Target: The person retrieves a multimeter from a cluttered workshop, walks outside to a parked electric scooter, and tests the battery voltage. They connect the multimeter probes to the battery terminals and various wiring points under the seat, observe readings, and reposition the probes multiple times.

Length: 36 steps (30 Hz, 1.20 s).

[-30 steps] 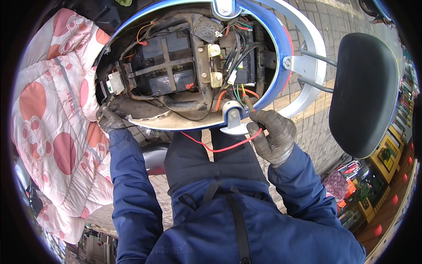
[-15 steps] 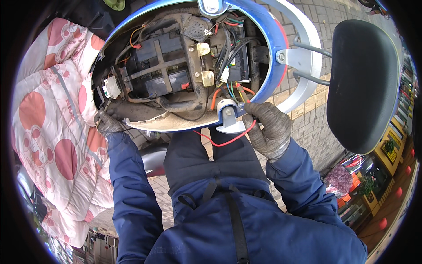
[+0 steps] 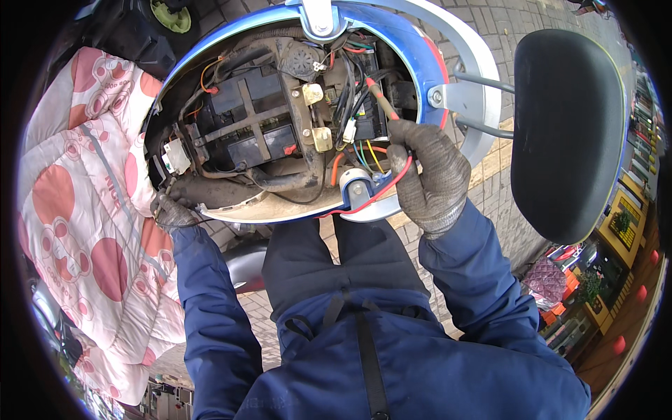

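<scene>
My right hand [image 3: 435, 175], in a grey work glove, is closed around a test probe [image 3: 382, 101] with a red tip and tan shaft. Its red lead [image 3: 378, 196] loops from my fingers over the rim of a blue scooter body [image 3: 428, 66]. The tip points up-left above the black wires [image 3: 344, 105] at the compartment's right end; contact cannot be made out. At the left end, my gloved left hand [image 3: 175, 212] pinches a thin probe-like stick with a black lead [image 3: 201, 223], beside a white connector [image 3: 176, 157]. Dark batteries [image 3: 245, 94] sit under a metal crossbar.
A pink-and-white quilted cover [image 3: 80, 217] hangs at the left. To the right, a black padded backrest [image 3: 568, 136] stands out on metal rods behind a silver grab rail [image 3: 483, 105]. Paving [image 3: 483, 189] lies below, with goods and a plant at the far right.
My right hand has raised the probe from the orange wires near the rim, up toward the black wires. The red lead now lies across the rim. My left hand keeps its place.
</scene>
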Motion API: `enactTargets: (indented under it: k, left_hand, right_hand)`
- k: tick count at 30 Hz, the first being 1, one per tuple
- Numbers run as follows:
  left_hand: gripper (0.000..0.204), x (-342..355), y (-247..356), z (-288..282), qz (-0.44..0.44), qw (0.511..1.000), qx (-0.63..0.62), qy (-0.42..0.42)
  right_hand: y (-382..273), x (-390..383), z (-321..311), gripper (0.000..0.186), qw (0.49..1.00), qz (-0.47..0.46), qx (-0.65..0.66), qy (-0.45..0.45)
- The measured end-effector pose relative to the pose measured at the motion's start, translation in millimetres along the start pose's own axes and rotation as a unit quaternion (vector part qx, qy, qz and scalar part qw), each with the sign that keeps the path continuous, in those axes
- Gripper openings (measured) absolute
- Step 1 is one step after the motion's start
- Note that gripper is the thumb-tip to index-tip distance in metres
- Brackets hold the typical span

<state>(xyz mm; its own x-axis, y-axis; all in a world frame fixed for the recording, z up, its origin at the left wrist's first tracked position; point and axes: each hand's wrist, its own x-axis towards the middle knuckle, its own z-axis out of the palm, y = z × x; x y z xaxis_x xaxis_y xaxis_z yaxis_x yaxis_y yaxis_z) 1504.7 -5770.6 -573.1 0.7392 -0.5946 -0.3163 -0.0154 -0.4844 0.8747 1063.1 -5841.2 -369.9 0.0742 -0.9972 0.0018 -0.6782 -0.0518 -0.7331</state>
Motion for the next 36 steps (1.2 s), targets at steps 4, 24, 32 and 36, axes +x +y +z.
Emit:
enactTargets:
  k: [4, 24, 32, 36]
  left_hand:
    - [0.02, 2, -2, -2, -0.011, 1.0, 0.004, 0.001]
    - [0.024, -3, 2, 1, -0.015, 1.0, 0.0, 0.016]
    - [0.025, -1, 2, -2, -0.001, 1.0, 0.019, -0.016]
    - [0.025, -2, 6, -2, -0.017, 0.999, 0.002, -0.032]
  right_hand:
    - [2, 10, 5, 0.023, 1.0, -0.011, -0.009, 0.012]
    - [12, 14, 24, 0.026, 0.999, 0.022, 0.014, -0.021]
    - [14, 10, 23, 0.03, 0.998, 0.026, 0.021, -0.047]
    - [10, -2, 17, 0.026, 0.999, 0.019, 0.018, -0.027]
